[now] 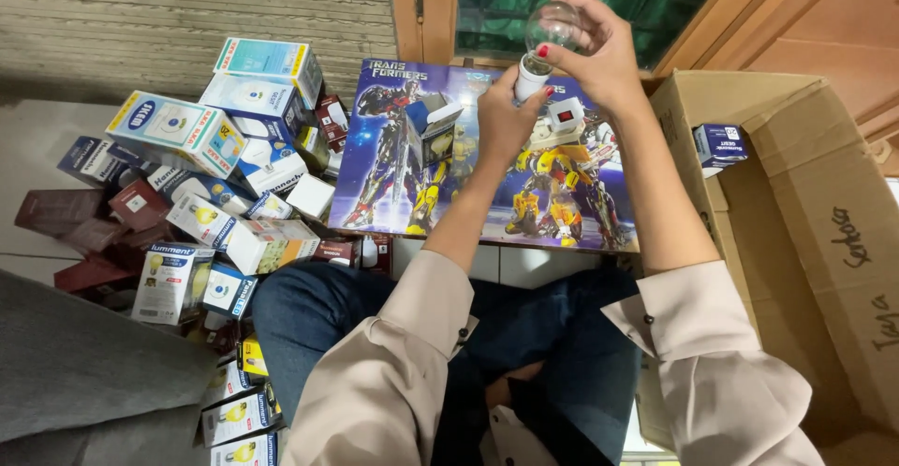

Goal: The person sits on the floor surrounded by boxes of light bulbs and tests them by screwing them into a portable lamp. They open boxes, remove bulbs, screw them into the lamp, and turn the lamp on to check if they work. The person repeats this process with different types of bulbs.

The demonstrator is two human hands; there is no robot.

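A light bulb (pixel 546 35) with a clear glass globe and a white base is held up in front of me. My left hand (pixel 506 115) grips its white base from below. My right hand (pixel 599 54) wraps its fingers over the glass globe from the right. Just under the bulb a white socket adapter with a small red switch (pixel 564 115) rests on a colourful board printed with robots (pixel 393 176). An opened small blue and white box (pixel 433 129) stands on that board near my left wrist.
A heap of small bulb boxes (pixel 215 176) in white, blue and dark red lies on the floor at left. A large open cardboard box (pixel 805 232) stands at right, with one small blue box (pixel 721 145) inside. A wooden door frame (pixel 423 7) is behind.
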